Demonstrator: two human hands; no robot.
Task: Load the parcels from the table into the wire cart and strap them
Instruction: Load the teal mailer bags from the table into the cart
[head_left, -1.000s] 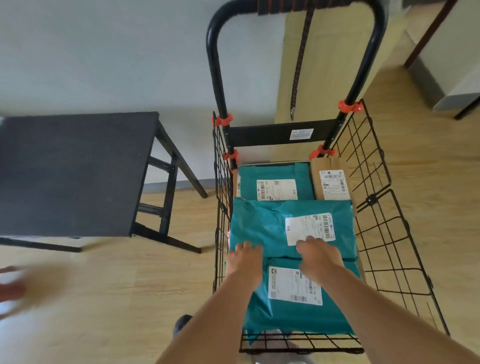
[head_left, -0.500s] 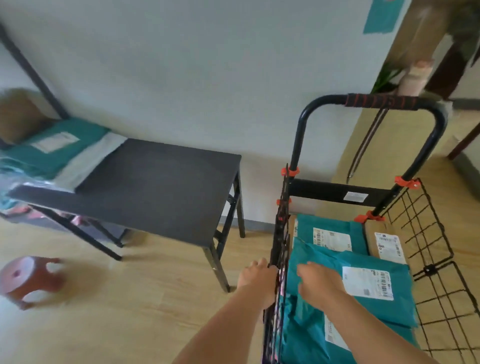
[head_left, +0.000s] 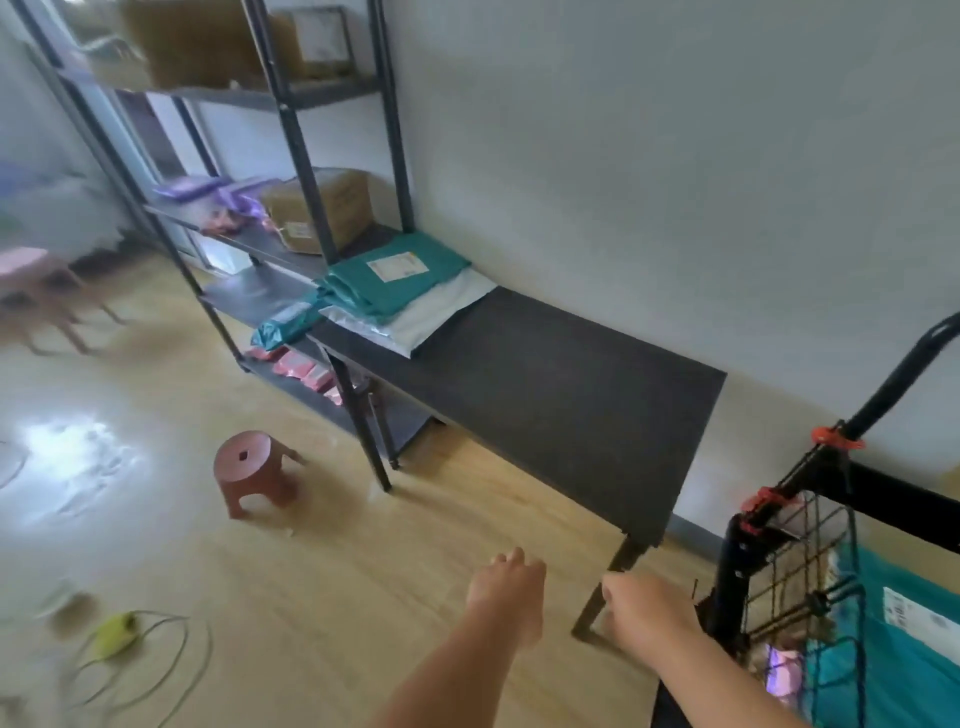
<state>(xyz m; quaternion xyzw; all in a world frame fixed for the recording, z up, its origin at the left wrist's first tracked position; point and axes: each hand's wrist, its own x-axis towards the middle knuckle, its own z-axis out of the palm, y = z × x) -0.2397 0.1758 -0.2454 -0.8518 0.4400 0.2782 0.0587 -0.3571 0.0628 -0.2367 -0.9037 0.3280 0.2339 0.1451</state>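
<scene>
A dark table runs along the white wall. At its far end lies a stack of parcels: a teal mailer bag with a label on top of a white mailer bag. The black wire cart stands at the right edge, with teal parcels inside it. My left hand hangs over the floor in front of the table, empty, fingers loosely curled. My right hand is just left of the cart's wire side, also holding nothing.
A black metal shelving rack stands beyond the table with brown boxes and purple and pink packets. A red plastic stool sits on the wooden floor. A yellow-green object with a cord lies at lower left.
Both hands have left the parcels in the cart and moved out to its left. The view has swung left, from the cart toward the table and shelving.
</scene>
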